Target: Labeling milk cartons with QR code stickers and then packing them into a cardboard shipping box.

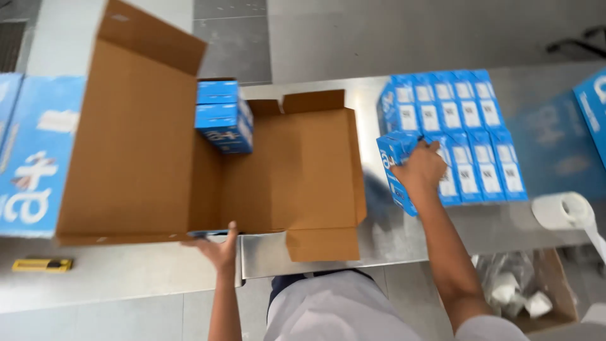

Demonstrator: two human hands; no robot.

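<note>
Right now the right hand [421, 168] is reaching out over the steel desk [391, 243] and closing its fingers around a small blue carton [395, 170], which is tilting up at the near left corner of a block of blue cartons [464, 136]. That block is lying in two tidy rows on the right part of the desk, each carton touching its neighbours, and the gripped one is leaning out of line with the rest (its lower end is blurring, so how far it is lifting off the desk cannot be told).

The left hand [218, 248] is pressing against the near edge of an open cardboard box [278, 170], thumb up over the rim and fingers hidden beneath it. The box is sitting in the middle of the desk with its flaps folded outward, one tall flap standing up on the left. Inside, against the far left corner, two stacked blue cartons [224, 117] are resting, well apart from both hands.

A large blue box [35, 158] is lying just beside the cardboard box on its left. A yellow utility knife [41, 264] is lying near the desk's front edge, and a white tape roll [562, 210] is sitting at the right.
</note>
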